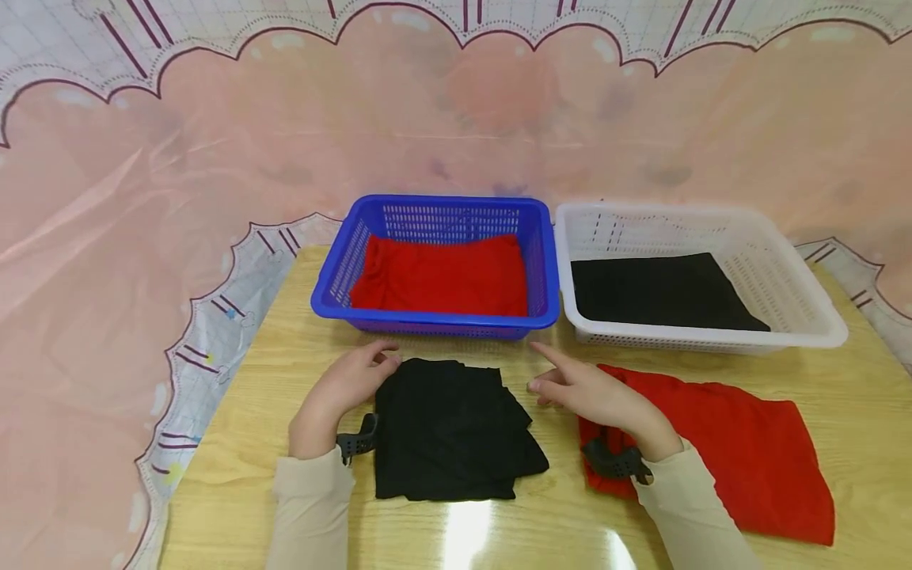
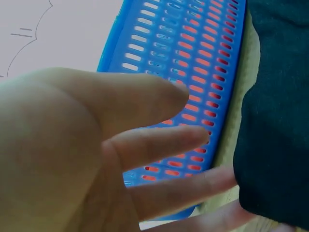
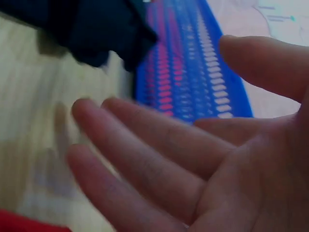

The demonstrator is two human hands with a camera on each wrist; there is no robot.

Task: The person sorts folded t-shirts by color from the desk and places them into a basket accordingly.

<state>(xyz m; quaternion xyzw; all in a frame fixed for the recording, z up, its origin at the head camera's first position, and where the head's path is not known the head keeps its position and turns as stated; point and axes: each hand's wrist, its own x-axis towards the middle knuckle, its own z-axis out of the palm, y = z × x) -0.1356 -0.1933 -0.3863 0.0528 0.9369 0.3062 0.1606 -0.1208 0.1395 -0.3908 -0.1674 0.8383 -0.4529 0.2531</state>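
A folded black cloth [image 1: 449,431] lies on the table between the two hands, its layers uneven along the right side. My left hand [image 1: 354,378] is at its far left corner; in the left wrist view the fingers [image 2: 183,191] are spread, with lower fingertips right at the edge of the black cloth [image 2: 275,121]. To the right of the cloth, my right hand [image 1: 594,393] holds nothing, and its fingers [image 3: 140,145] are loosely extended in the right wrist view. Beneath the right wrist lies a folded red cloth [image 1: 741,451].
Behind the black cloth stands a blue basket [image 1: 456,323] with a red cloth [image 1: 445,277] inside. Beside it on the right, a white basket [image 1: 712,339] holds a black cloth [image 1: 655,291]. A patterned sheet [image 1: 456,119] covers the back and left of the wooden table [image 1: 242,443].
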